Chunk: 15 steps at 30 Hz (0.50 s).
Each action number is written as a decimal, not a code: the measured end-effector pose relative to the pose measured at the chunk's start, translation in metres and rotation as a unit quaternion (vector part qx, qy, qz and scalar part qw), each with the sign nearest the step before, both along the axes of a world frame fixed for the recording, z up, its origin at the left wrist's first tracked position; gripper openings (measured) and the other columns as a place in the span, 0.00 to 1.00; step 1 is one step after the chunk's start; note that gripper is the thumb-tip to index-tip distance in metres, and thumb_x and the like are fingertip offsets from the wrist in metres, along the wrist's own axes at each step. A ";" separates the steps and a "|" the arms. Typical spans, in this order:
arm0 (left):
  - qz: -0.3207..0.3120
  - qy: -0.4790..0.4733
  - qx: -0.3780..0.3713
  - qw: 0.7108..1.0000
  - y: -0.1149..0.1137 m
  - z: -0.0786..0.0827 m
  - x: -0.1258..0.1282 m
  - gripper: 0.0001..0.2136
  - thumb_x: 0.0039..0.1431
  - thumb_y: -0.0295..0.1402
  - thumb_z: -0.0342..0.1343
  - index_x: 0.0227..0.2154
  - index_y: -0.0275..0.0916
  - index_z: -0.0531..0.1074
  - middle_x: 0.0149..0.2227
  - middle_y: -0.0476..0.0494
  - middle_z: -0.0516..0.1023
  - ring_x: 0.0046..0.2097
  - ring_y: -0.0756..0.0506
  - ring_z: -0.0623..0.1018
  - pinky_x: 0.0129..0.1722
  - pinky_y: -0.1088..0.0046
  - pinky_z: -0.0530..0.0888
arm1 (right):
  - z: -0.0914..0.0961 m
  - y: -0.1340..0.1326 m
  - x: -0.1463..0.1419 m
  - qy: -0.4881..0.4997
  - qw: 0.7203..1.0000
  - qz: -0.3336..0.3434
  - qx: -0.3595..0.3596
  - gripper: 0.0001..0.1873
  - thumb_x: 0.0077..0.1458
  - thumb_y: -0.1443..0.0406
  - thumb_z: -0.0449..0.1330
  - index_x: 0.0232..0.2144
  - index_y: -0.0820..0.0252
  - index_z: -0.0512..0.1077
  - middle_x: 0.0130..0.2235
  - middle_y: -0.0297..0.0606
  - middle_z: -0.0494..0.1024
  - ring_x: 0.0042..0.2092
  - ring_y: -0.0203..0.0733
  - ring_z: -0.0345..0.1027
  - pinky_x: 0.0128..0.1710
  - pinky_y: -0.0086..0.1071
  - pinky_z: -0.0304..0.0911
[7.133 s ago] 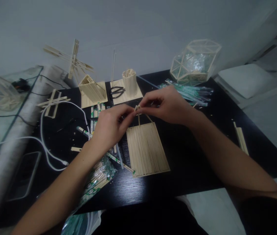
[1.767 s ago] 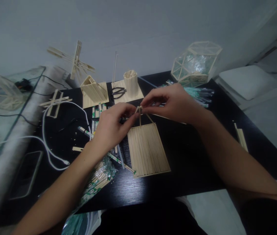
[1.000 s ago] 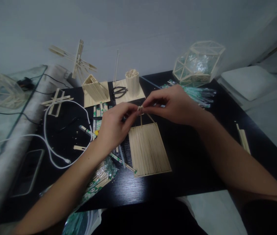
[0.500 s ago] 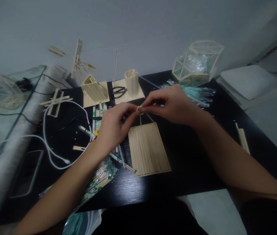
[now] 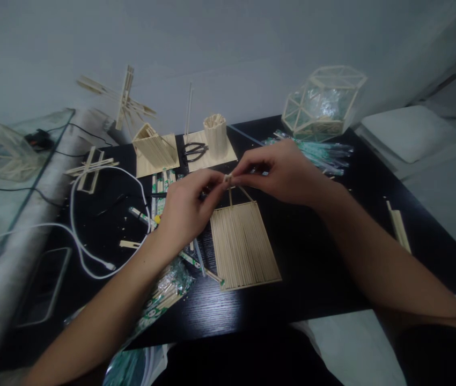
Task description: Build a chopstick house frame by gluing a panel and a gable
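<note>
My left hand and my right hand meet near the middle of the table, thumbs and forefingers closed in a pinch. Between their fingertips is a small pale wooden stick piece, mostly covered by the fingers. Just below it, two thin sticks slant down to the top edge of a flat panel of wooden sticks lying side by side. Whether the pinched piece is fixed to those slanting sticks I cannot tell. Wrapped chopsticks lie beyond and beside my left hand.
At the back stand a stick windmill model, a round stick holder and black-handled scissors. A geometric stick frame and plastic wrappers sit back right. A white cable and phone lie left, loose sticks right.
Both hands keep the same pinch at nearly the same spot. The whole view has shifted very slightly; nothing else has visibly moved.
</note>
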<state>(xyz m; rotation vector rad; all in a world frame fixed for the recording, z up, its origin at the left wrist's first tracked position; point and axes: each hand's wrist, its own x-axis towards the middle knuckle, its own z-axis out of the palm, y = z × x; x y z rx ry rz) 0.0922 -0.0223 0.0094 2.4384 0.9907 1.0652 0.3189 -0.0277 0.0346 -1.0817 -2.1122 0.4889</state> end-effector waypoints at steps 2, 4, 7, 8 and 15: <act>-0.001 0.001 0.004 1.000 0.000 0.000 0.000 0.02 0.68 0.31 0.61 0.38 0.40 0.77 0.35 0.49 0.82 0.36 0.51 0.80 0.36 0.74 0.73 | 0.000 0.000 0.000 0.003 1.000 0.000 -0.004 0.04 0.60 0.63 0.70 0.33 0.57 0.83 0.32 0.33 0.84 0.32 0.36 0.71 0.36 0.32 0.59; -0.003 0.002 0.006 1.000 0.000 0.000 -0.001 0.02 0.68 0.31 0.61 0.38 0.40 0.77 0.35 0.49 0.82 0.35 0.51 0.79 0.36 0.74 0.73 | 0.000 0.000 0.000 0.005 1.000 0.000 -0.008 0.05 0.60 0.63 0.69 0.33 0.57 0.83 0.32 0.33 0.84 0.32 0.36 0.71 0.36 0.32 0.58; -0.002 0.002 0.006 1.000 0.000 0.000 -0.001 0.02 0.68 0.31 0.61 0.38 0.40 0.76 0.34 0.49 0.82 0.35 0.51 0.79 0.36 0.74 0.73 | 0.000 0.000 0.000 0.005 1.000 0.000 -0.011 0.05 0.60 0.62 0.69 0.33 0.57 0.83 0.32 0.33 0.83 0.32 0.36 0.70 0.36 0.33 0.58; -0.001 0.002 0.006 1.000 0.000 0.000 -0.001 0.03 0.68 0.32 0.60 0.38 0.40 0.76 0.34 0.49 0.81 0.35 0.51 0.79 0.36 0.74 0.73 | 0.000 0.000 0.000 0.004 1.000 0.002 -0.011 0.05 0.60 0.62 0.69 0.33 0.57 0.83 0.32 0.33 0.83 0.32 0.36 0.70 0.36 0.33 0.58; 0.000 0.001 0.003 1.000 -0.001 0.000 0.000 0.02 0.68 0.32 0.61 0.38 0.40 0.77 0.35 0.49 0.82 0.35 0.50 0.80 0.37 0.75 0.74 | 0.000 0.000 0.000 0.002 1.000 -0.002 -0.001 0.05 0.60 0.62 0.70 0.33 0.57 0.83 0.31 0.32 0.84 0.31 0.36 0.71 0.34 0.32 0.59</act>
